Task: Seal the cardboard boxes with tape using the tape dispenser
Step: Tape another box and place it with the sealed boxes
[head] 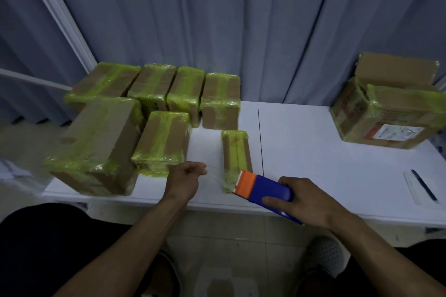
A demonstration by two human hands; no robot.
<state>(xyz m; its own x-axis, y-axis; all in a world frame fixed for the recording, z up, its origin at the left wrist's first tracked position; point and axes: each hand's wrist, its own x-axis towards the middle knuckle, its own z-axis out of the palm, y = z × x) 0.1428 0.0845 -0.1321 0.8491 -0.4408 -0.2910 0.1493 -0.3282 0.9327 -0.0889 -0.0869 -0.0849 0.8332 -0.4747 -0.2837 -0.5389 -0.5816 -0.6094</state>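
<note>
Most of the work seems to be done. In the upper left of the frame stands a group of taped boxes, seven as far as one can count, each of plain brown cardboard crossed by glossy yellow-green bands that wrinkle at the corners. The small box, narrow and long, lies in the middle of the white table and has green strips along its top and over its near end. It is probably the one in hand now.

The right hand grips the tape dispenser, a blue plastic body with an orange head, whose head is at the near end of the small box. The left hand, just to the left, has curled fingers and appears to pinch the end of a thin, nearly clear piece of tape stretched toward the dispenser.

At the right edge sits a large box with a printed label and green bands. A bare cardboard flap stands open behind it, so this one may be left to close; whether the flap belongs to the same box cannot be told.
</note>
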